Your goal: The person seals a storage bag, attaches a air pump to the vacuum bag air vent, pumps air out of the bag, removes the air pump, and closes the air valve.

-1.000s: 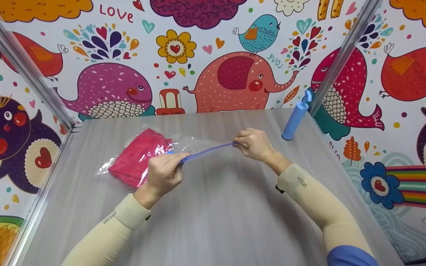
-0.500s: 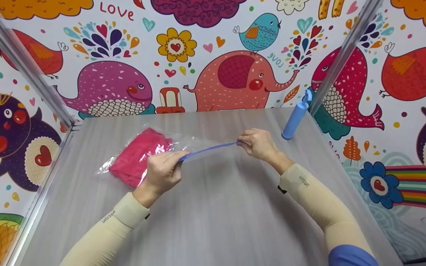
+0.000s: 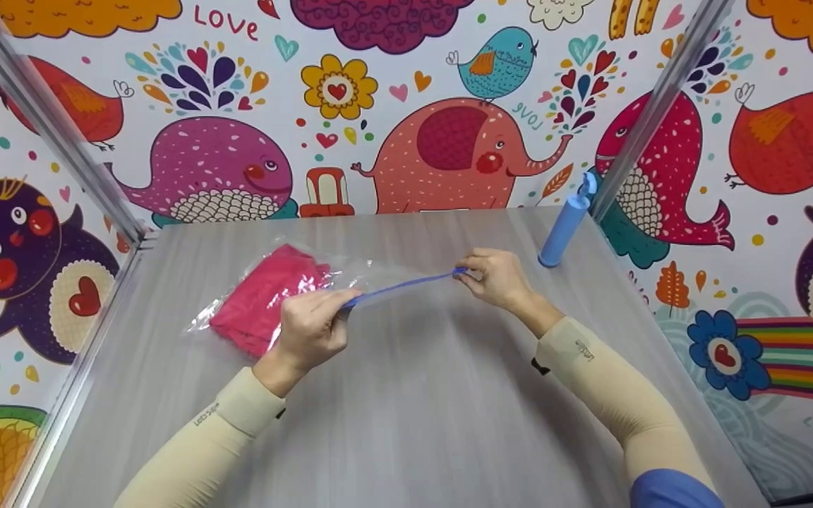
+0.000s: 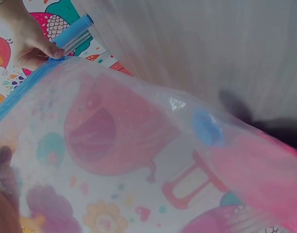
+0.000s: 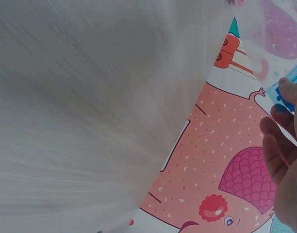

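Observation:
A clear plastic zip storage bag [image 4: 105, 145] lies with folded pink cloth [image 3: 258, 300] inside its far-left part. Its blue zip edge [image 3: 406, 284] is raised and stretched between the two hands. My left hand [image 3: 311, 328] pinches one end of that edge, thumb on top. At the other end my right hand [image 3: 495, 277] pinches the zip corner, where a small blue piece [image 5: 283, 99], perhaps a slider, shows between thumb and forefinger. In the left wrist view a round blue valve [image 4: 206, 127] sits on the film beside the cloth.
A blue cylindrical hand pump [image 3: 563, 229] stands upright at the table's back right, beyond the right hand. Printed wall panels and metal posts [image 3: 650, 116] bound the grey table [image 3: 406, 423] at the back and sides.
My right hand has shifted slightly to the right along the zip edge, and a blue bit now shows at its fingertips. The left hand stays nearly in place.

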{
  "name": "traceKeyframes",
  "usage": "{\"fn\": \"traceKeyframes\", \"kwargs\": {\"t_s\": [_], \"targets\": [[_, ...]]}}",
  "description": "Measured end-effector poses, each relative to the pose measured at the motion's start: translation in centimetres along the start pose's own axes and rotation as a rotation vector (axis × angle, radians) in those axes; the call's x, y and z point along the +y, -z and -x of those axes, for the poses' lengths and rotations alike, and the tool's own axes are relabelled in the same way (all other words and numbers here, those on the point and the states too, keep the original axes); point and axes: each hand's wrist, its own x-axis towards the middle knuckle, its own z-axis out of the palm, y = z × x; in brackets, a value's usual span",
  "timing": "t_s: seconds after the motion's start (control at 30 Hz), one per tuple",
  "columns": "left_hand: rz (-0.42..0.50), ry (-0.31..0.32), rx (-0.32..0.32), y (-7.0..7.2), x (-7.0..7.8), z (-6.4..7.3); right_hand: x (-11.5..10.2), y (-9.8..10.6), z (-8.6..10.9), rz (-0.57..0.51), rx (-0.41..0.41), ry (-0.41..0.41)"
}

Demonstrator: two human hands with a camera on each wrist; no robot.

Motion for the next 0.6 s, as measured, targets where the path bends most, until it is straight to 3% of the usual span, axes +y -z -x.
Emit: {"fn": "traceKeyframes", "kwargs": {"t_s": [0.17,0.43,0.6], "targets": [[0.015,-0.009,0.000,-0.1,0.1,0.0,0.1,-0.1,0.4,-0.046,0.040,-0.084],[0.038,-0.005,-0.022,-0.5,0.2,-0.4,0.0,-0.5,1.1,-0.143,0.180,-0.167],[0.011,-0.023,-0.041,-0.8,0.4,-0.3,-0.8,-0.9,1.3,-0.332,0.135,-0.197]]}}
